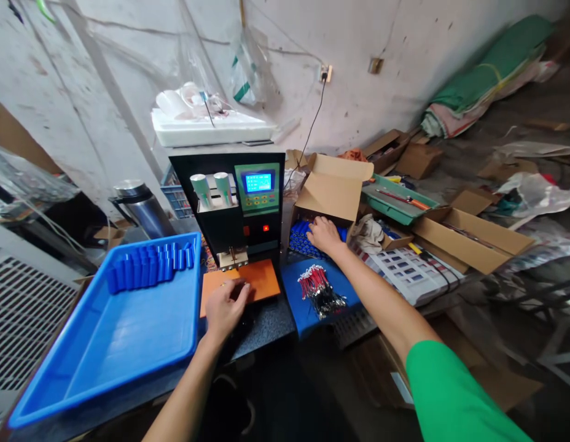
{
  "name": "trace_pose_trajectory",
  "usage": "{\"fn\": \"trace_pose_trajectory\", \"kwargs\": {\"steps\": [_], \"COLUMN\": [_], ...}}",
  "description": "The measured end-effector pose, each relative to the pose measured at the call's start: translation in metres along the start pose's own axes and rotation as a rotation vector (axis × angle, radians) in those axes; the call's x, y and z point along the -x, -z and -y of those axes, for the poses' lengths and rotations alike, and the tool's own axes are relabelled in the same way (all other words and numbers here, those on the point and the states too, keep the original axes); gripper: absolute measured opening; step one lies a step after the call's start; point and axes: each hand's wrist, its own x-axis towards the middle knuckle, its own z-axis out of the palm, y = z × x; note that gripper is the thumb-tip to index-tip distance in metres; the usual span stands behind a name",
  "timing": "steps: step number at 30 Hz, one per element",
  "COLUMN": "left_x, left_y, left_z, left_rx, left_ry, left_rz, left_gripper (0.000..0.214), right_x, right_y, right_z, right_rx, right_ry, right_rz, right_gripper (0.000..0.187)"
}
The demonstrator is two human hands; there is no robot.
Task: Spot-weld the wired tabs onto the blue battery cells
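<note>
My left hand [226,305] rests at the orange plate [263,279] in front of a black spot welder [260,236]. Its fingers are loosely bent, the thumb stands apart, and no held thing shows. My right hand [325,235] reaches into an open cardboard box [328,190] packed with blue cylindrical battery cells [303,239]. Its bent fingers touch the cells, with the fingertips partly hidden. Below the box, a bundle of red and black wire leads [320,291] lies on a blue surface [292,279].
At left stands a blue tray [128,344] with rows of blue-wrapped cells [149,267] at its far end. Behind it is a metal flask [144,209]. To the right are a green tray [395,202], cardboard boxes [473,236] and a white grid panel [405,273].
</note>
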Motion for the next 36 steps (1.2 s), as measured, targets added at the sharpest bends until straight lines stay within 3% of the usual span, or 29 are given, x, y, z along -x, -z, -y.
{"fn": "trace_pose_trajectory", "kwargs": {"steps": [8, 12, 15, 20, 24, 30, 36], "left_x": [0.0, 0.001, 0.001, 0.0, 0.0, 0.002, 0.003], "left_y": [-0.001, -0.002, -0.003, -0.005, -0.007, -0.006, -0.001], "left_z": [0.001, 0.0, -0.002, -0.004, -0.003, -0.004, -0.009], "left_rx": [0.004, -0.002, -0.031, -0.049, -0.055, -0.05, -0.035], "left_ry": [-0.019, -0.03, -0.015, 0.004, 0.008, 0.012, 0.008], "left_rz": [-0.004, -0.016, -0.022, -0.015, -0.016, -0.017, -0.026], "left_gripper": [0.029, 0.028, 0.029, 0.03, 0.03, 0.029, 0.027], "right_x": [0.007, 0.025, 0.047, 0.074, 0.082, 0.092, 0.103], "right_y": [-0.003, -0.003, -0.009, -0.02, -0.022, -0.015, -0.008], "right_z": [-0.008, -0.01, -0.005, 0.017, 0.04, 0.063, 0.067], "right_rx": [-0.053, -0.178, -0.327, -0.511, -0.486, -0.24, -0.119], "right_ry": [0.002, 0.011, -0.076, -0.125, -0.126, -0.073, -0.065], "right_rz": [-0.019, -0.15, -0.21, 0.05, 0.212, 0.264, 0.326], "right_gripper": [0.038, 0.038, 0.033, 0.02, 0.016, 0.02, 0.023]}}
